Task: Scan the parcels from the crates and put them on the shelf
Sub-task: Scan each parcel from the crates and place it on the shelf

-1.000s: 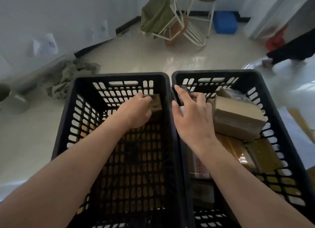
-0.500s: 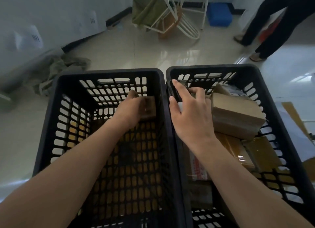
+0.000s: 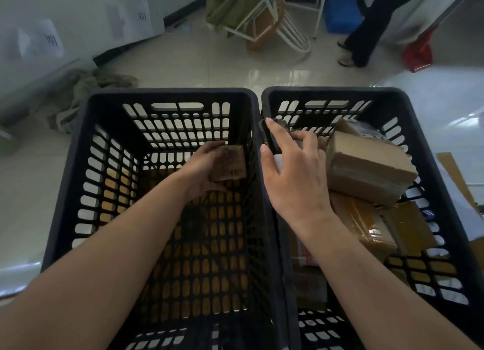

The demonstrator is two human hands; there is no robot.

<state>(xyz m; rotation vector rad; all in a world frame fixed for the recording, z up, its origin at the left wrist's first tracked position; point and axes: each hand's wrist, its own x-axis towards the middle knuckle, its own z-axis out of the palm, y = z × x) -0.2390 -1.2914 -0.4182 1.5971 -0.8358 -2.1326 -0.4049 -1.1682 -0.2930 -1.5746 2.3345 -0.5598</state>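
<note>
1. Two black slotted crates sit side by side, rims touching – left crate [image 3: 78, 150], right crate [image 3: 429, 150].
2. Left hand [image 3: 201, 169] is low inside the left crate, near its far wall. Grip: fingers and thumb curled round a small brown parcel [image 3: 231, 163], which is tilted and held above the crate floor.
3. No other parcel shows in the left crate; the slotted floor shows through.
4. Right hand [image 3: 296, 176] is over the near-left part of the right crate, just beside the shared rims. Grip: closed round a dark handheld scanner [image 3: 272, 137] – index finger laid along its top, thumb on the left side. The scanner's far end points toward the far wall.
5. Right crate holds several parcels: a large brown box [image 3: 366, 166] tilted on top of the pile, just right of the right hand; a taped flat parcel [image 3: 366, 226] beneath it; more packets lower down, partly hidden by the forearm.
6. Background: glossy tiled floor [image 3: 199, 64], white chair frame [image 3: 282, 27] with green cloth, blue box [image 3: 340, 11], red dustpan [image 3: 419, 53], another person's dark trouser legs [image 3: 366, 30] at top right.
</note>
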